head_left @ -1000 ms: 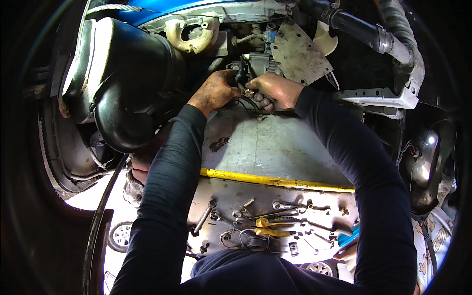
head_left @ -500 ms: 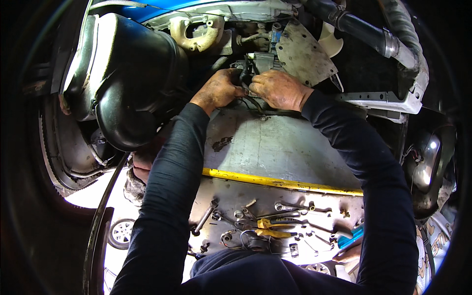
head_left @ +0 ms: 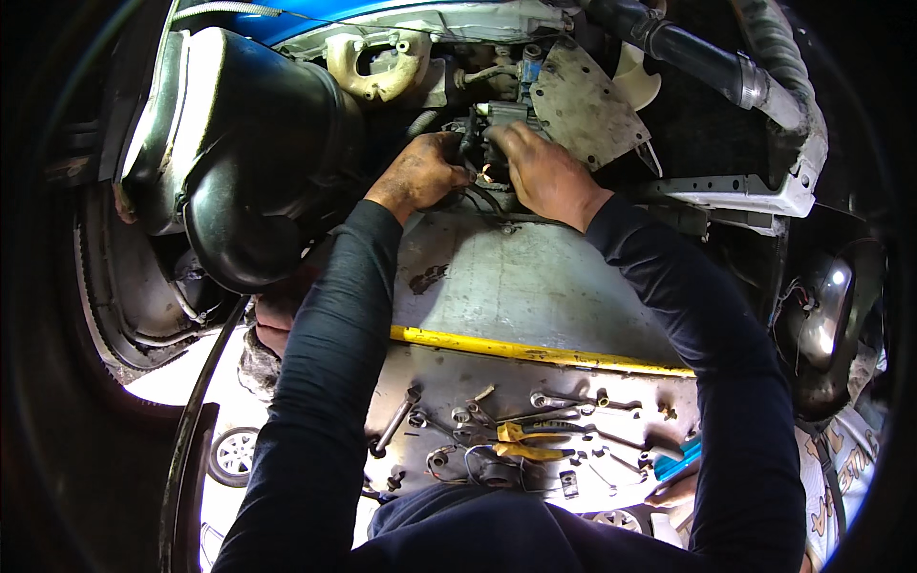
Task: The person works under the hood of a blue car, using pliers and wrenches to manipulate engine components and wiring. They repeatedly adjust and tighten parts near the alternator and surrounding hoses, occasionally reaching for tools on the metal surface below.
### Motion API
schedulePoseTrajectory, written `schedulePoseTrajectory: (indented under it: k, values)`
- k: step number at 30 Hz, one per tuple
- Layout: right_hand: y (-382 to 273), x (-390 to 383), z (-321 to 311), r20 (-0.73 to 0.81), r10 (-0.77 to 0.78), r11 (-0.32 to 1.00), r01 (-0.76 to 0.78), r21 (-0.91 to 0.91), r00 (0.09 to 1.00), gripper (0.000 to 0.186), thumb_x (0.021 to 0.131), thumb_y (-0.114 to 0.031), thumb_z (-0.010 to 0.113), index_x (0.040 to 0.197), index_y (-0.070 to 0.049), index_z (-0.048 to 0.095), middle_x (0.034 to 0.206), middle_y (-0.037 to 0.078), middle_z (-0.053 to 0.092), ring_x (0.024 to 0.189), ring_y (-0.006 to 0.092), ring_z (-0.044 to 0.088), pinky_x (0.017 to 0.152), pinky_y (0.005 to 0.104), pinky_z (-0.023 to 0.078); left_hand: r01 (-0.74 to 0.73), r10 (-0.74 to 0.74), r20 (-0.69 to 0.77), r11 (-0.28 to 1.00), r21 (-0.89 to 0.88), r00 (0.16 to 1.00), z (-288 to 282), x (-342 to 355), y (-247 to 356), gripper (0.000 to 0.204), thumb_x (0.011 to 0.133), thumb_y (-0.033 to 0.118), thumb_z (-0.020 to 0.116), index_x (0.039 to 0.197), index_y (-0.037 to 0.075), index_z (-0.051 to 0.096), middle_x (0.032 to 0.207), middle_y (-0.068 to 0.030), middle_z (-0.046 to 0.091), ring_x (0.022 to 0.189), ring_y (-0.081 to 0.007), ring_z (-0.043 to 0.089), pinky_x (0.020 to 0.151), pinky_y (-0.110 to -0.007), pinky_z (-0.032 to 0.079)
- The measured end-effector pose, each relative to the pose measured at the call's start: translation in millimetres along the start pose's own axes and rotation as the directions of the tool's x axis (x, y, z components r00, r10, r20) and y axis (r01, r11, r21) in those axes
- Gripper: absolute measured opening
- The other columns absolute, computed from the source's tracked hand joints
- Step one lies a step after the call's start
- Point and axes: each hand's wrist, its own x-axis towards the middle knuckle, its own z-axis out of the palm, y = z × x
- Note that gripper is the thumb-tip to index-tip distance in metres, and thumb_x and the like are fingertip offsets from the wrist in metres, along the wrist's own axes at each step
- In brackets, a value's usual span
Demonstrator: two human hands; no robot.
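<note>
Among the engine parts at top centre, my left hand (head_left: 415, 180) is closed, with its thumb beside a small brass-coloured piece (head_left: 485, 173) among black hoses (head_left: 478, 202); what its fingers grip is hidden. Just right of that piece, my right hand (head_left: 552, 180) has its fingers bent over against the dark lower part of a grey metal housing (head_left: 506, 114), their tips out of sight. A perforated grey plate (head_left: 590, 105) slants above the right hand. Below both hands is a scuffed metal panel (head_left: 525, 272).
A large black housing (head_left: 253, 143) fills the left; a grey bracket (head_left: 726, 191) and pipes (head_left: 693, 53) are right. Nearer me, beyond a yellow bar (head_left: 544, 351), a metal sheet (head_left: 621, 392) bears several wrenches and yellow-handled pliers (head_left: 530, 451). Printed white fabric (head_left: 836, 487) shows lower right.
My right hand has lifted its fingers upward from around the brass-coloured piece, which now shows between my hands. My left hand has stayed in nearly the same place.
</note>
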Motion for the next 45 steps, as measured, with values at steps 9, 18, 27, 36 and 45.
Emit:
schedulePoseTrajectory:
  k: [9, 18, 27, 36, 45]
  values:
    - [14, 8, -2, 0.202, -0.422, 0.848, 0.463, -0.256, 0.884, 0.029, 0.090, -0.014, 0.063, 0.118, -0.008, 0.068, 0.111, 0.005, 0.066, 0.106, 0.0248, 0.064, 0.092, 0.0407, 0.050, 0.006, -0.004, -0.034, 0.999, 0.040, 0.999, 0, -1, 0, 0.050, 0.076, 0.011, 0.077, 0.120, -0.008, 0.067, 0.101, -0.0166, 0.075, 0.088, -0.0216, 0.068, 0.085, -0.034, 0.054]
    - [-13, 19, 26, 0.746, 0.411, -0.122, -0.779, 0.615, 0.525, 0.020, 0.102, -0.023, 0.055, 0.090, -0.009, 0.063, 0.068, 0.005, 0.056, 0.056, 0.0174, 0.052, 0.051, 0.0344, 0.041, 0.030, -0.027, -0.039, 0.997, 0.076, 0.999, 0, -3, 4, 0.067, 0.076, 0.010, 0.078, 0.136, -0.011, 0.058, 0.114, -0.0204, 0.073, 0.100, -0.0209, 0.070, 0.092, -0.033, 0.054]
    - [2, -5, 6, 0.026, -0.231, 0.945, 0.230, -0.234, 0.973, 0.023, 0.095, -0.012, 0.060, 0.117, -0.007, 0.062, 0.111, 0.009, 0.064, 0.108, 0.0293, 0.066, 0.091, 0.0455, 0.053, 0.011, -0.011, -0.034, 1.000, 0.003, 0.999, 1, -4, 7, 0.046, 0.076, 0.011, 0.078, 0.118, -0.006, 0.068, 0.100, -0.0145, 0.075, 0.088, -0.0193, 0.067, 0.086, -0.034, 0.053]
    - [-2, 7, 14, 0.036, -0.223, 0.975, 0.223, -0.005, 0.974, 0.016, 0.101, -0.021, 0.055, 0.102, -0.007, 0.064, 0.084, 0.008, 0.061, 0.078, 0.0265, 0.066, 0.074, 0.0419, 0.053, 0.030, -0.030, -0.008, 1.000, 0.004, 1.000, -1, -1, 4, 0.053, 0.077, 0.010, 0.078, 0.125, -0.009, 0.065, 0.105, -0.0148, 0.075, 0.091, -0.0186, 0.068, 0.087, -0.033, 0.054]
    - [-2, 16, 14, 0.808, 0.239, -0.153, -0.801, 0.579, 0.538, 0.021, 0.104, -0.024, 0.051, 0.097, -0.007, 0.061, 0.063, 0.002, 0.046, 0.052, 0.0151, 0.047, 0.046, 0.0351, 0.037, 0.018, -0.013, -0.070, 0.997, 0.074, 0.997, -1, -1, 5, 0.051, 0.076, 0.011, 0.077, 0.122, -0.009, 0.066, 0.103, -0.0162, 0.075, 0.090, -0.0204, 0.069, 0.086, -0.034, 0.054]
